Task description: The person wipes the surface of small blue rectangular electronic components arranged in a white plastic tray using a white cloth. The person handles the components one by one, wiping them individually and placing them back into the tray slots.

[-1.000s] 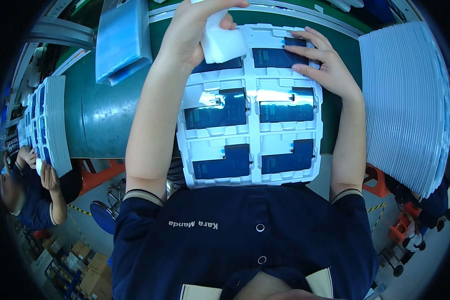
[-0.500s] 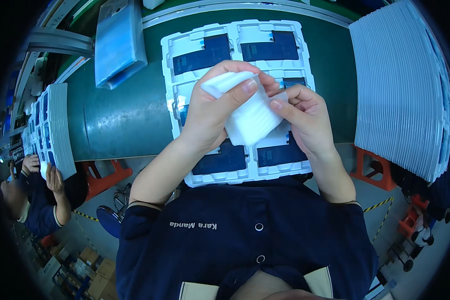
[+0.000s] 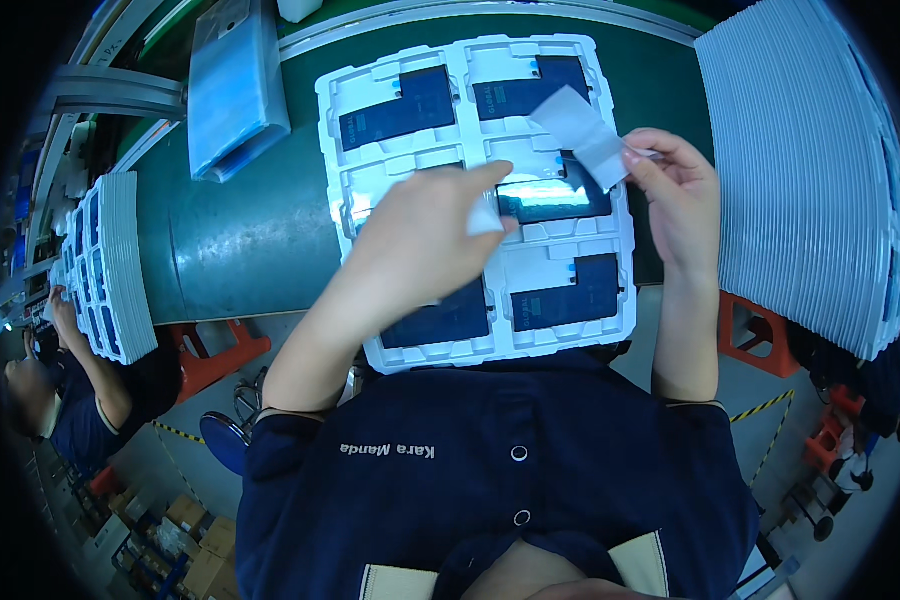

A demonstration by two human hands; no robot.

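A thin white wipe (image 3: 582,132) hangs from my right hand (image 3: 678,195), pinched between thumb and fingers over the tray's right side. My left hand (image 3: 420,235), blurred by motion, is above the middle of the tray. White folded wipes (image 3: 484,216) show between its thumb and forefinger; the rest of them is hidden by the hand. Beneath both hands lies a white plastic tray (image 3: 530,350) with dark L-shaped flat batteries in its compartments. The middle-right battery (image 3: 560,200) reflects light brightly. My left hand and forearm cover much of the left-hand compartments.
A tall stack of white trays (image 3: 795,190) stands at the right. Clear bluish plastic bags (image 3: 235,95) lie at the back left of the green tabletop (image 3: 230,240). Another tray stack (image 3: 120,270) is at the far left, with a co-worker's hand (image 3: 65,315) beside it.
My hands have moved apart: the right went right with one wipe drawn off the white bundle, and the left came down and left over the tray. The co-worker's hands have shifted.
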